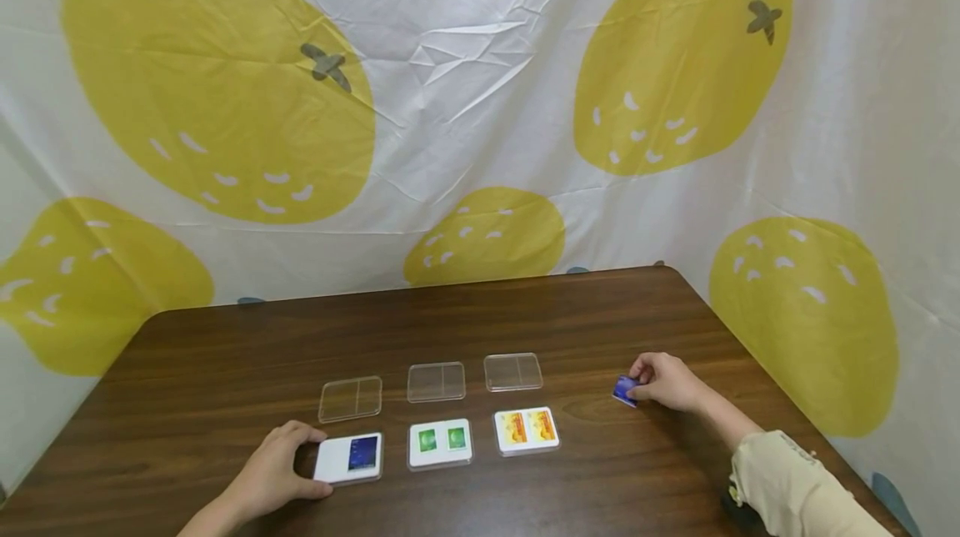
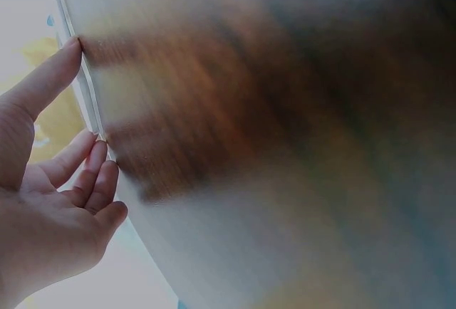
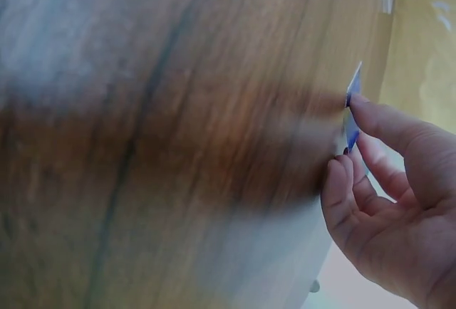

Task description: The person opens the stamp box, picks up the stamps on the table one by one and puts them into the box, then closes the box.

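My left hand [image 1: 272, 468] holds the left edge of a flat clear case with a white insert [image 1: 332, 460], thumb at its near corner and fingers at its far corner. One dark blue stamp-like picture [image 1: 363, 453] fills the right half of that insert; the left half is plain white. At the right, my right hand [image 1: 670, 381] pinches a small blue stamp-like card [image 1: 624, 390] between thumb and fingers, low over the table. In the right wrist view the card [image 3: 353, 120] is seen edge-on at the fingertips.
Beside the held case lie a case with two green pictures [image 1: 441, 443] and one with two orange-yellow pictures [image 1: 527, 430]. Behind them in a row are three transparent lids [image 1: 350, 399]. The brown wooden table [image 1: 450, 320] ends at a curtain with yellow fruit prints [image 1: 480, 237].
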`<state>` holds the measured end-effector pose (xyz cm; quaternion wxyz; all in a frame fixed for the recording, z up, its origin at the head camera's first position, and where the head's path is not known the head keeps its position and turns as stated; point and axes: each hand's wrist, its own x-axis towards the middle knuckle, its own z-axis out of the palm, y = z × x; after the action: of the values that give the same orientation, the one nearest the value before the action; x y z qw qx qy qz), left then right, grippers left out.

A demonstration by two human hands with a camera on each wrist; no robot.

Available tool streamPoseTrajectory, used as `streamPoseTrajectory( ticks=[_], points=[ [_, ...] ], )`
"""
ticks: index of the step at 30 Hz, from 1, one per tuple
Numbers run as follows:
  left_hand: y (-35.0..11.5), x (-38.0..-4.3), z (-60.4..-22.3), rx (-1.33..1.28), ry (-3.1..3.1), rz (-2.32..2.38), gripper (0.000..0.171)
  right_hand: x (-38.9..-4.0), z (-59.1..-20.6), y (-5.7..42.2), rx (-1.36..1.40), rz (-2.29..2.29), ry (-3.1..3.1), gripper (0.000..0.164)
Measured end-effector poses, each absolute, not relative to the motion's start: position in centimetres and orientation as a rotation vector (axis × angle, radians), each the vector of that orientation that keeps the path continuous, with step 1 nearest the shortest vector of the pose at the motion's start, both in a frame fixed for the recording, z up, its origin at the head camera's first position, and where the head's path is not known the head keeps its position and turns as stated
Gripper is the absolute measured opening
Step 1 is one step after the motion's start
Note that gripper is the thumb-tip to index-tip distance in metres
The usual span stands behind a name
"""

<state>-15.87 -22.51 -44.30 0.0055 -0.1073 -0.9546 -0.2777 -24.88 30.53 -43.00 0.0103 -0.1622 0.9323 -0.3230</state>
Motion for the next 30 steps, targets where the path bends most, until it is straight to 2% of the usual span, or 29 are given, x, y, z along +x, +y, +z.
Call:
streamPoseTrajectory(
  ticks=[7,14,20,30],
  points=[
    [-22.5,-15.9,-44.4,-0.332,-2.990,-0.882,0.061,-25.0,-42.9,31.0,-0.454,-1.145,2.763,0.009],
    [-22.5,-15.9,-44.5,-0.332,-2.991,-0.874,0.062,-25.4,-42.6,31.6,-0.485,-1.197,2.625,0.011],
    [-22.6,-15.9,-44.4,-0.338,-2.987,-0.873,0.063,-25.8,-42.5,32.2,-0.363,-1.340,2.343,0.019],
    [-22.6,-15.9,-44.5,-0.354,-2.986,-0.858,0.062,-26.0,-42.1,32.1,-0.299,-1.466,2.161,0.015]
  ],
)
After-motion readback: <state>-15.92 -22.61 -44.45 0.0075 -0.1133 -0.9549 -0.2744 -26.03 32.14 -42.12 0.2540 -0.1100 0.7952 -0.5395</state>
